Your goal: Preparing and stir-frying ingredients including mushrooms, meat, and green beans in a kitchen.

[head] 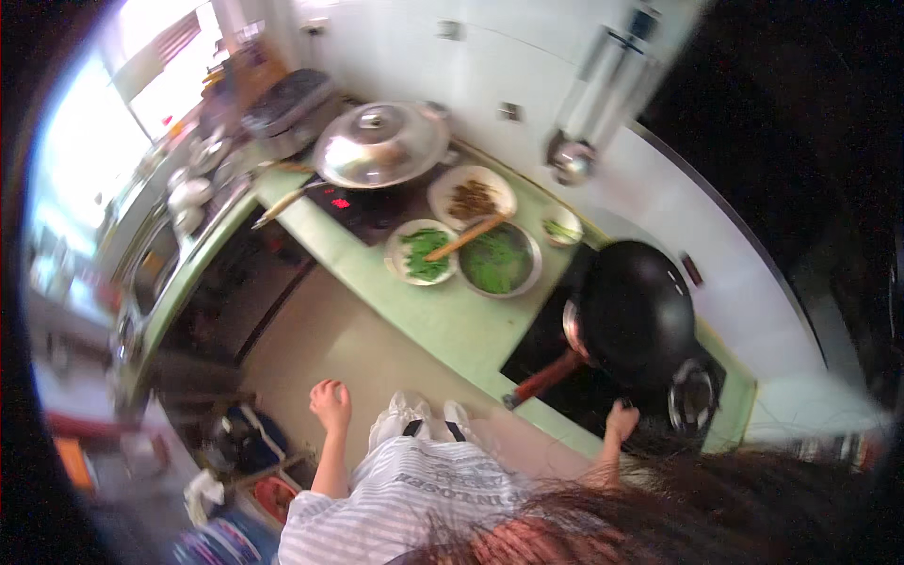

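Note:
My left hand (330,407) hangs over the floor in front of me, its fingers loosely curled and nothing visible in it. At the front of the black glass stove (540,346), my right hand (623,421) pinches a small dark part that looks like a control knob; blur hides its detail. Beyond that hand, a black wok (639,311) rests on the stove, its brown wooden handle (547,380) pointing over the counter's front edge. Beside the wok, a burner (692,395) is uncovered.
On the green counter (452,332) stand a pot of green vegetables (498,261), a plate of chopped greens (424,253), a dish of brown food (472,199) and a small bowl (562,226). A wooden utensil (466,239) lies across them. A lidded pan (381,145) sits on a lit cooktop.

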Motion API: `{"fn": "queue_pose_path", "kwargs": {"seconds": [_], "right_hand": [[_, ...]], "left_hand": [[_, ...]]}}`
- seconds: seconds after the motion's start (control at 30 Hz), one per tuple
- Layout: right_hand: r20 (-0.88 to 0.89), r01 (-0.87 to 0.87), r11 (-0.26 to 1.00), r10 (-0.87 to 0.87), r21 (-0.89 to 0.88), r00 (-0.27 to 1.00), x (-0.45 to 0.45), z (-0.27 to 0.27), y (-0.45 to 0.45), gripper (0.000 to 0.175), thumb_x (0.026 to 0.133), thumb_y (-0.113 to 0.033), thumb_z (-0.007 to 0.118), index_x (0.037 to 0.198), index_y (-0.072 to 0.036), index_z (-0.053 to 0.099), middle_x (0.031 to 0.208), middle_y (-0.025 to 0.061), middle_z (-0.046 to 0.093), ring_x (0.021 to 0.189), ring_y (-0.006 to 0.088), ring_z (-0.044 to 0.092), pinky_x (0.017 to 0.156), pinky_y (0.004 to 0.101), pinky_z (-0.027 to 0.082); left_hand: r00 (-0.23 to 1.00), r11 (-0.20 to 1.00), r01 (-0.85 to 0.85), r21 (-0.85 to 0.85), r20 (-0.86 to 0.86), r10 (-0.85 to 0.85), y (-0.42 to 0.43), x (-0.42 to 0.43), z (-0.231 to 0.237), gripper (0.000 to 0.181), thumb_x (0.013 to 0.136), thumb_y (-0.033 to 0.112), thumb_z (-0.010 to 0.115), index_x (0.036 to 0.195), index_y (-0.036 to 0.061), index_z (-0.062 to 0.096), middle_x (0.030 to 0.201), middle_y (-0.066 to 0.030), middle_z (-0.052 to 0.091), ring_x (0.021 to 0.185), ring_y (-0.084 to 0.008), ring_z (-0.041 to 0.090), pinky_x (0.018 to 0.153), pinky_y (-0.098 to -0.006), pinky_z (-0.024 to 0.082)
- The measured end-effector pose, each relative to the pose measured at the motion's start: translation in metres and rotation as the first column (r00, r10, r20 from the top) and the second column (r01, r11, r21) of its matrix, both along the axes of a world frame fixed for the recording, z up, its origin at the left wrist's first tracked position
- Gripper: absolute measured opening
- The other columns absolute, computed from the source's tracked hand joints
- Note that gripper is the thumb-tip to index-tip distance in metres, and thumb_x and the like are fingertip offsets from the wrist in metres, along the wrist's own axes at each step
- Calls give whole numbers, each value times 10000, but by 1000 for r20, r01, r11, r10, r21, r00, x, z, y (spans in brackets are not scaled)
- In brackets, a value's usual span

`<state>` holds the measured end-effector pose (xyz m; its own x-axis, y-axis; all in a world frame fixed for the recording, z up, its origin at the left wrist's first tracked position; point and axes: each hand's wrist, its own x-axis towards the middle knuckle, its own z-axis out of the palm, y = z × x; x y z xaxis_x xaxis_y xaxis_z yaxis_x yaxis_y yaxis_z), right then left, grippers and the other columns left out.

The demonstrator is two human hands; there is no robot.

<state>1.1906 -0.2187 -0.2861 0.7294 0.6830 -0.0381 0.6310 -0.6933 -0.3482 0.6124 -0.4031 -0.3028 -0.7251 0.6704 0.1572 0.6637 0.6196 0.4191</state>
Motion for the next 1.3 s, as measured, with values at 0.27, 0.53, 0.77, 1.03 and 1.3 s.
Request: {"fn": "queue_pose_path", "kwargs": {"seconds": [0.27, 0.53, 0.77, 1.03, 1.3], "right_hand": [[274, -208, 937, 130, 280, 953, -25, -43, -43, 497, 750, -379, 597, 925, 77, 506, 916, 241, 516, 810, 373, 507, 726, 444, 413], [139, -535, 816, 517, 218, 845, -216, -93, -120, 410, 757, -278, 576, 986, 43, 462, 999, 213, 448, 924, 360, 434, 799, 438, 360], [-34, -754, 641, 764, 145, 644, -488, -99, -116, 368, 760, -197, 561, 1030, 17, 429, 1067, 192, 390, 1013, 350, 373, 858, 434, 314], [-299, -874, 484, 840, 36, 453, -607, -131, -86, 365, 714, -135, 576, 1004, 24, 421, 1055, 196, 347, 1029, 352, 324, 902, 422, 259], [-417, -907, 416, 814, -70, 405, -774, -147, -51, 412, 679, -108, 574, 1025, 23, 395, 1077, 214, 344, 1033, 364, 359, 873, 407, 321]], "left_hand": [[966, 970, -242, -30, 82, 244, -25, -44, 2, 329, 704, 289, 587, 981, 116, 550, 1094, -88, 467, 1091, -260, 369, 879, -447, 297], [900, 915, -403, 17, 188, 393, -72, -165, -19, 429, 705, 301, 589, 1070, 101, 486, 1127, -112, 426, 1105, -280, 347, 889, -465, 291], [794, 824, -561, 75, 331, 510, -159, -302, -26, 448, 699, 261, 603, 1079, 66, 466, 1107, -141, 439, 1070, -306, 385, 893, -399, 326], [330, 483, -864, 146, 887, 323, -220, -448, -42, 398, 757, 197, 565, 1099, 51, 423, 869, -42, 530, 759, -137, 517, 636, -294, 436], [131, 82, -985, 149, 972, -193, -241, -605, -13, 193, 828, 156, 469, 1008, 90, 447, 828, -88, 542, 718, -188, 540, 594, -294, 480]]}}
